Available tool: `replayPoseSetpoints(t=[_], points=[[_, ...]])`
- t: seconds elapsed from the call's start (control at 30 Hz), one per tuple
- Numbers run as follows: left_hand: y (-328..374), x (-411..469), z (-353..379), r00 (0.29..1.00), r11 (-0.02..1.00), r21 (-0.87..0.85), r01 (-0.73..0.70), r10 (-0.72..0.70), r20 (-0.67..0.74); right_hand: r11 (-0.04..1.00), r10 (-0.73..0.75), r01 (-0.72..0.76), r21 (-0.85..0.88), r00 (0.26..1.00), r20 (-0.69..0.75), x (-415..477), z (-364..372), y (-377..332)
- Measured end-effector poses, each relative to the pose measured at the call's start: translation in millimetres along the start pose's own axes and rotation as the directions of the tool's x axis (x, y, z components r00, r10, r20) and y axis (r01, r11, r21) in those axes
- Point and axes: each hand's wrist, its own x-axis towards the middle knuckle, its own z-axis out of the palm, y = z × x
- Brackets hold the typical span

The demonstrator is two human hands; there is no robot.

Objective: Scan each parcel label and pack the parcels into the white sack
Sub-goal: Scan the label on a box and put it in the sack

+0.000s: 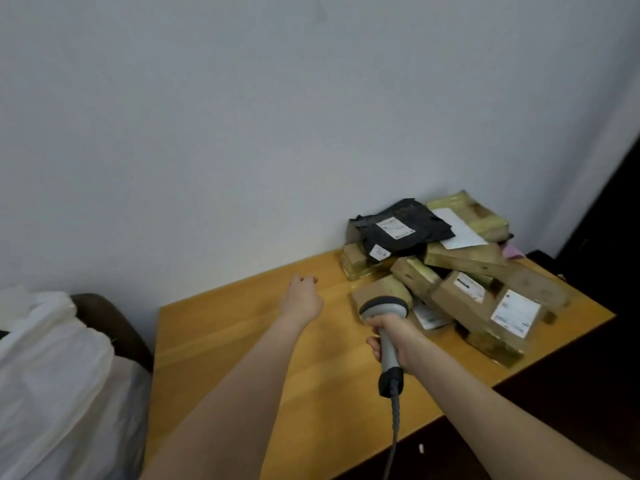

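Scanner [384, 307] in right hand [403, 339], parcels [460, 292] on table [225, 341]

We look down on a wooden table [207, 341] with a honey-yellow top, set against a plain, pale grey wall [207, 116] that fills most of the view. A faint scuff marks the wall high up. At left, the rounded brown back of a chair [117, 327] stands near the same wall. At right we see a dark panel [606, 220], too dim to identify. Soft, even light leaves a mild sheen on the tabletop.
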Motion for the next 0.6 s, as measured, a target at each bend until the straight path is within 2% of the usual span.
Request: replayPoseSetpoints(t=[0.17,0.33,0.5,0.6], points=[[88.4,12.8,45.2,0.993,0.995,-0.017,-0.098,0.099,0.059,0.993,-0.057,0.067,0.102,0.994,-0.090,15.6,-91.2,-26.3],[150.8,43.4,82.5,0.980,0.990,-0.077,-0.116,0.127,0.156,0.963,-0.103,0.147,0.228,0.976,-0.193,37.6,-153.4,-53.5],[197.9,81.3,129.6,0.941,0.980,-0.200,-0.001,0.068,0.330,0.941,-0.075,0.167,0.293,0.950,-0.302,65.2,-206.7,-77.6],[213.5,98.1,154.9,0.884,0.953,-0.253,0.165,-0.029,0.467,0.938,-0.049,0.159,0.308,0.940,-0.337,79.1,-231.1,-86.1]])
